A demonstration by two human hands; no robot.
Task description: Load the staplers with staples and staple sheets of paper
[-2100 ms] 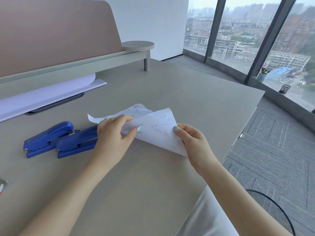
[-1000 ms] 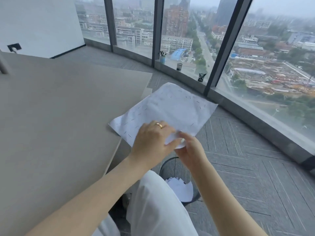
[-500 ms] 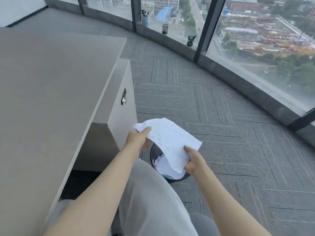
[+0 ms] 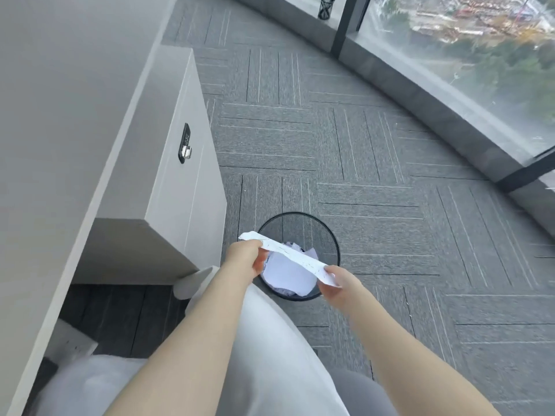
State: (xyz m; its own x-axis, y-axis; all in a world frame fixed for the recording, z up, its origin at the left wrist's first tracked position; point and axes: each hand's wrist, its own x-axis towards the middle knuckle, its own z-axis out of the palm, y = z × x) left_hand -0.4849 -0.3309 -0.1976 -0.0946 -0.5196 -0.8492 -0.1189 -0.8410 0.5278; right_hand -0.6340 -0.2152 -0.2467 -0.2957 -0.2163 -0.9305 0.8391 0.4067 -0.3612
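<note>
both hands hold a stapled sheet of paper (image 4: pixel 289 257) edge-on above a black mesh wastebasket (image 4: pixel 300 228) with crumpled white paper inside, the left hand (image 4: pixel 244 259) pinching its far end, the right hand (image 4: pixel 338 285) its near end, beside a grey desk cabinet (image 4: pixel 183 187).

Floor (image 4: pixel 375 151): grey carpet tiles with thin pale stripes, laid in alternating directions, filling the centre and right of the frame.
Desk (image 4: pixel 60 121): pale grey top along the left edge of the frame.
Cabinet (image 4: pixel 183 187): light grey unit under the desk, left of centre, with a small dark lock on its face.
Window (image 4: pixel 480 40): floor-level glazing curving across the upper right, dark frames, blurred greenery and buildings outside.
Sill (image 4: pixel 435 106): low grey curved ledge below the glass.
Light: soft daylight.
</note>
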